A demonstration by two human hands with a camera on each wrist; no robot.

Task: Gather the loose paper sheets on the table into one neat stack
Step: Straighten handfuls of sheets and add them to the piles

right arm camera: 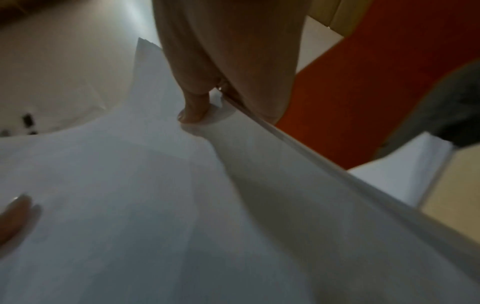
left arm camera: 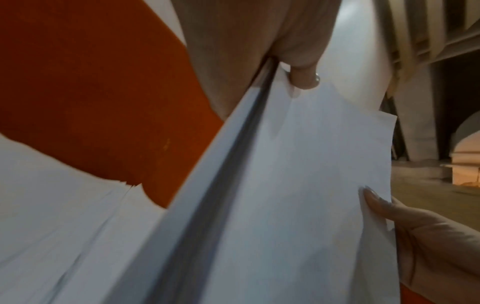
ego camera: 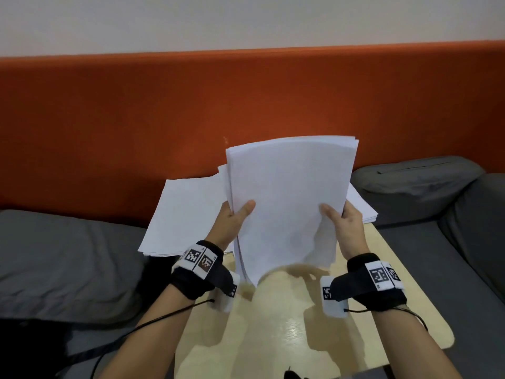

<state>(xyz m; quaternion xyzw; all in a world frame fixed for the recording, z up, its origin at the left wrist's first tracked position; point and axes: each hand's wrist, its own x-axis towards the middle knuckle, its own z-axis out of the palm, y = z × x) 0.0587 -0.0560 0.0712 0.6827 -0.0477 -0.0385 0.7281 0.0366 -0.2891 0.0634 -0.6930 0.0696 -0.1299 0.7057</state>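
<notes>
**A:** Two hands on one sheaf of white paper sheets (ego camera: 289,198), and it's up off the wooden table (ego camera: 295,332), standing nearly on end above the near edge. The left hand (ego camera: 232,222) pinches the left long edge, thumb flat on the front face, fingers behind. The right hand (ego camera: 345,228) mirrors it on the right edge.

**B:** And the left wrist view gives us the side of it: plenty of layers there, edges close but not flush, one sheet sticking out past the rest near the right thumb.

**A:** That's the thing with loose paper. Light, I'd say, but floppy. See the bottom of the front sheet curling and going blurry down by the wrists? Nothing supports it there.

**B:** Slippery sheet against sheet too, I'd judge. Ease the pinch and the inner ones could slide out.

**A:** So mid-edge on both sides looks like the sensible hold; it lets the pile drop square when the bottom edge meets the table.

**B:** There's more waiting, mind. A fanned pile of sheets (ego camera: 180,214) lies on the table behind the left hand, overhanging the edge, and another lot (ego camera: 360,206) pokes out behind the right.

**A:** Those need sliding together flat, I reckon. Grab a corner and they'll crease.
</notes>
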